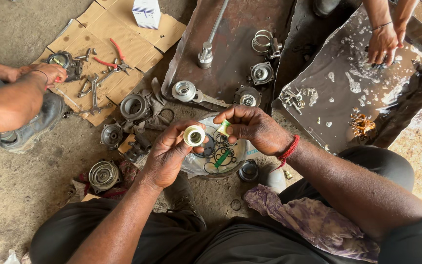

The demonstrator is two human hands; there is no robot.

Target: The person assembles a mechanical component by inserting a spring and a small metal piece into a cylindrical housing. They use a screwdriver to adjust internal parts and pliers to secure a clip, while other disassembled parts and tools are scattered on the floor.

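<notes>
Bare concrete floor lies below. Your left hand grips the round pale-cored metal bearing; your right hand pinches a small green seal just right of it. Seat it squarely, evenly.

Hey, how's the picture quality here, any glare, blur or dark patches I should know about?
Head view: soft even daylight, no hard shadows; the left hand with its small ring-shaped part and the right hand are sharp. Wet metal tray shows bright foam and sheen. Dark trousers lose detail. Edges bend slightly, wide-angle.
</notes>
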